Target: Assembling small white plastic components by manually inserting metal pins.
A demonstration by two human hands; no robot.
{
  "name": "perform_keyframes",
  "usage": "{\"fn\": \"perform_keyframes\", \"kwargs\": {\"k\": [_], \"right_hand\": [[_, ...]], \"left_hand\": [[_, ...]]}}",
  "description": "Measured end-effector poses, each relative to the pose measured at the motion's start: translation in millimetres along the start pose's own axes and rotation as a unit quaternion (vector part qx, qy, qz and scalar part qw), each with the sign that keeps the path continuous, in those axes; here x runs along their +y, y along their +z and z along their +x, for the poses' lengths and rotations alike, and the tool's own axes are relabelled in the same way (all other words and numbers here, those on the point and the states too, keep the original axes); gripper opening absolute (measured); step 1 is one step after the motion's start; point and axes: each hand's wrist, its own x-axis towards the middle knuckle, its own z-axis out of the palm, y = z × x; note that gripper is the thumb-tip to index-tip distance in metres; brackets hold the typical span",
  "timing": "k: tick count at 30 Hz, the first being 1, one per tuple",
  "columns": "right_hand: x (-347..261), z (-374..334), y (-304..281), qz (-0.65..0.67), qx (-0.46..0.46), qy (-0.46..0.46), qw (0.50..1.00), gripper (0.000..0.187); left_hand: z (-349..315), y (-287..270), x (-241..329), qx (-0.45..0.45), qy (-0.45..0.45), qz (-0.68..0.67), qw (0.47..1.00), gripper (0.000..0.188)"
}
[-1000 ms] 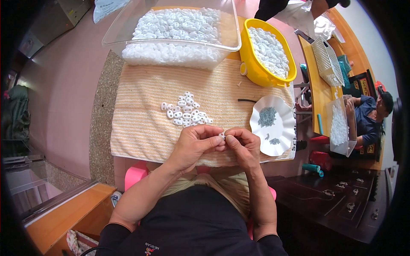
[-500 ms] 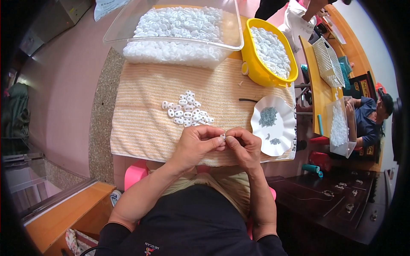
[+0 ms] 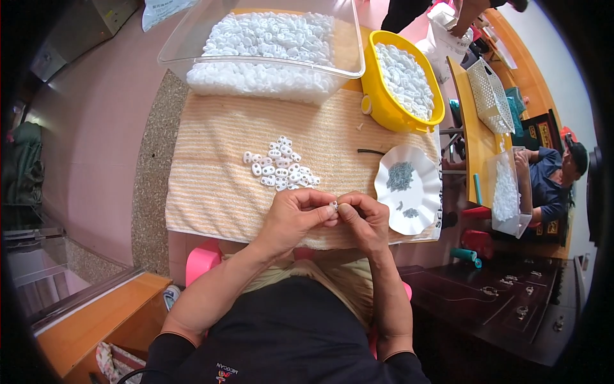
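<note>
Between my two hands, just above the near edge of a striped towel (image 3: 211, 160), is a small white plastic piece with holes (image 3: 334, 205). My left hand (image 3: 288, 214) is closed, pinching it between thumb and forefinger. Closed on its other side is my right hand (image 3: 366, 221), with thumb and fingertips pressed to the same piece. Whether a smaller part sits in the right fingertips is hidden. Beyond my left hand lies a loose pile of white two-hole plastic pieces (image 3: 281, 168). A white scalloped plate (image 3: 419, 192) with heaps of tiny grey parts (image 3: 401, 176) stands right of my right hand.
A clear plastic bin (image 3: 268, 61) full of white pieces stands at the back, beside a yellow tub (image 3: 373, 96) of similar pieces. A short black stick (image 3: 371, 151) lies by the plate. At far right a person (image 3: 551, 173) sits by another clear bin (image 3: 521, 221) and white basket (image 3: 491, 96).
Both hands keep nearly the same pinch on the white piece. The view has shifted very slightly; nothing has visibly been taken up or let go.
</note>
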Motion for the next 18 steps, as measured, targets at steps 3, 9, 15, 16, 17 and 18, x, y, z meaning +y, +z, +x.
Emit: {"fn": "perform_keyframes", "kwargs": {"k": [3,9,15,16,17,18], "right_hand": [[2.8,0.1,0.6,0.004,0.001,0.003,1.000,0.007],[10.0,1.2,0.1,0.001,-0.005,-0.015,1.000,0.007],[9.3,1.9,1.4,0.007,0.016,-0.015,1.000,0.008],[9.7,2.1,1.6,0.008,0.022,-0.024,0.999,0.009],[8.7,2.2,1.6,0.007,0.022,-0.025,0.999,0.009],[7.3,2.2,1.6,0.002,0.024,-0.025,0.999,0.009]], "left_hand": [[-0.3,0.6,0.3,-0.003,0.001,-0.001,1.000,0.017],[-1.9,3.3,-0.8,0.008,0.014,0.016,1.000,0.016],[-1.1,4.6,0.3,0.006,0.013,-0.010,1.000,0.016],[-0.9,4.4,0.4,0.003,0.011,-0.020,1.000,0.016],[-0.8,4.0,0.1,0.003,0.012,-0.020,1.000,0.016],[-0.7,3.4,-0.7,0.000,0.010,-0.021,1.000,0.016]]}}
